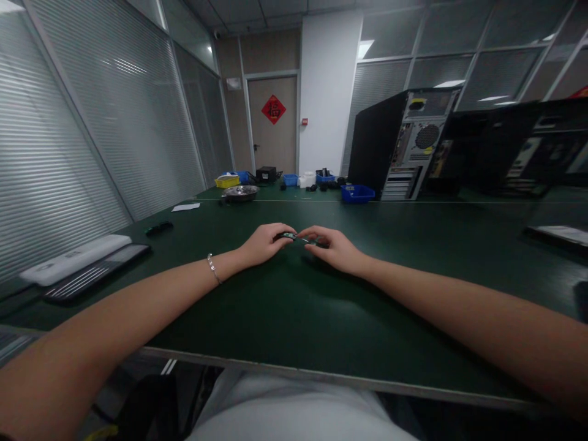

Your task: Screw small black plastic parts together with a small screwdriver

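So both hands pinch one small dark part point(290, 236) mid-desk point(275, 306), long axis 9-to-3: left hand point(264, 244) on its 9 o'clock end, right hand point(331, 247) on its 3 o'clock end, equally near

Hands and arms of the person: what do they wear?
Both arms are bare, with no sleeves or gloves. The left hand has a thin silver bracelet at its wrist. The right hand wears nothing visible.
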Tool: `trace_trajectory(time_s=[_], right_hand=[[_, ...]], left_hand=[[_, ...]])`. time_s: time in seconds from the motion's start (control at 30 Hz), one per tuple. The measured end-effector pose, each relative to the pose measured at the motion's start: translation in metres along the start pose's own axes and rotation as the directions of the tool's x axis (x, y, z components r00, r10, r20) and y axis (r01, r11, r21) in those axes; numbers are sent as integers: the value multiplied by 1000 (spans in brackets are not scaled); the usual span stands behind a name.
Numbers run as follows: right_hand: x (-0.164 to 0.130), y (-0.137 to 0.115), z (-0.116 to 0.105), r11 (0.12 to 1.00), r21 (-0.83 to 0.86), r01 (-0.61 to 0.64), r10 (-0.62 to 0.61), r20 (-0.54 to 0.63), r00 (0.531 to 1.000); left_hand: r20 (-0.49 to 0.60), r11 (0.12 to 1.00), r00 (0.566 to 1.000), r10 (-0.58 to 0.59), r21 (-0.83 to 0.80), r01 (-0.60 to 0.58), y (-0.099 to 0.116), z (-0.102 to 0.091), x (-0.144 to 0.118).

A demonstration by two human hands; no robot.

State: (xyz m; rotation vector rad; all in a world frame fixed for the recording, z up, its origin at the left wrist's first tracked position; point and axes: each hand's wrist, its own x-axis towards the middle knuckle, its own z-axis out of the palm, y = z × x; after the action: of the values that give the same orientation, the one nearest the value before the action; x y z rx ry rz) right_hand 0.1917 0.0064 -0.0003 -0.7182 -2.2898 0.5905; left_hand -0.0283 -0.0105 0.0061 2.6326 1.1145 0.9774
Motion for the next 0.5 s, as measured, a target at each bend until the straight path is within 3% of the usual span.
trace_trajectory(time_s=[0.3, 0.5], right_hand=[[4, 0, -3, 984, 151, -91, 80, 82, 993], [1, -1, -1, 989, 127, -77, 68, 73, 995]], left_hand=[[14, 997, 998, -54, -62, 55, -3, 1, 0], [30, 999, 999, -29, -43, 30, -2, 0, 0]])
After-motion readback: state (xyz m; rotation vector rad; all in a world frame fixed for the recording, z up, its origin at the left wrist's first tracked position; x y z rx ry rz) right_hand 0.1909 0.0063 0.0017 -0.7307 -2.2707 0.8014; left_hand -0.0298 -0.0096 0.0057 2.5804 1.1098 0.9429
